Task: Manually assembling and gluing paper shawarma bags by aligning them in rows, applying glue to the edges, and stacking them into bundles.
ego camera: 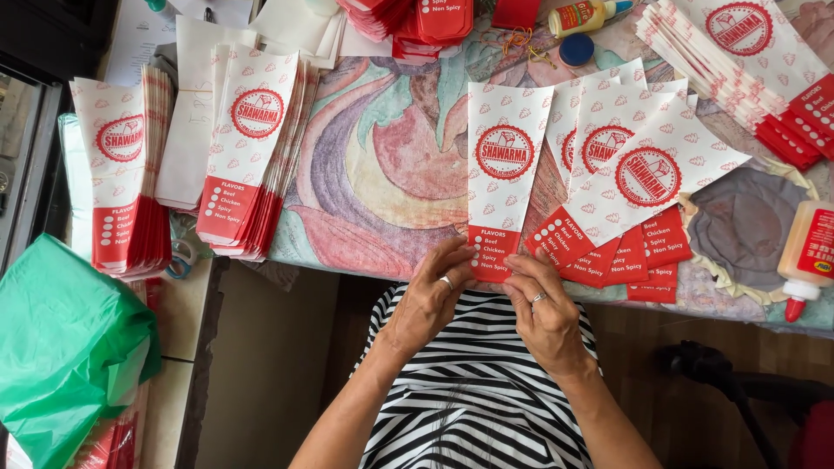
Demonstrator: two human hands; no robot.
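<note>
A white and red paper sleeve [502, 165] with a round red emblem lies lengthwise on the patterned tablecloth [382, 174]. Both hands meet at its near red end. My left hand [430, 295] pinches the bottom left corner, and my right hand [543, 304] presses its fingers on the bottom right corner. Each hand wears a ring. To the right lies a fanned group of the same sleeves [634, 182], overlapping one another.
Two thick stacks of sleeves [252, 148] [126, 174] sit at the left, another stack [747, 69] at the far right. A glue bottle [804, 256] lies at the right edge, another [584, 15] at the top. A green plastic bag [65, 347] sits lower left.
</note>
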